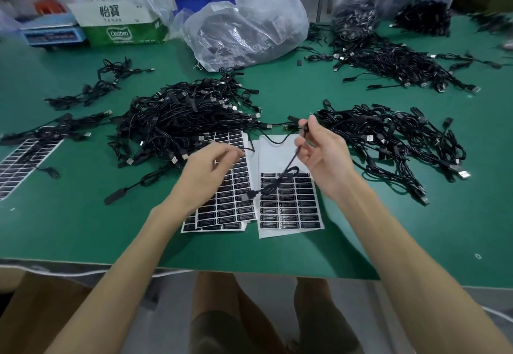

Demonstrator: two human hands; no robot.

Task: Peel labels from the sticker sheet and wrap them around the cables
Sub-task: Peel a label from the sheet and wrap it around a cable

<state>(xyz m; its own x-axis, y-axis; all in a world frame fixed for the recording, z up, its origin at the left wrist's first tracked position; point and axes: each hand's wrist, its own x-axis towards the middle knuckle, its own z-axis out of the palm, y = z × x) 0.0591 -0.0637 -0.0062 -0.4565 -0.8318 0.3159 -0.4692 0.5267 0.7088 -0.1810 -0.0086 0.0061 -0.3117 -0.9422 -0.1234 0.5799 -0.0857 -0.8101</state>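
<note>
Head view: the right grip is raised and pinches a black cable between thumb and fingertips. The cable's loose end hangs over the right sticker sheet. The left grip hovers low over the left sticker sheet with its fingers bunched at a label row. I cannot tell whether it has a label between them.

The task looks to be in mid-run. The right sheet's upper part is bare backing, so several labels are gone, but many rows remain on both sheets. A third sheet lies far left.

A large cable pile sits just behind the sheets and another pile lies to the right. Which cables are already labelled is too small to tell.

The green worktop also carries a clear plastic bag, a carton and more cables at the back.
</note>
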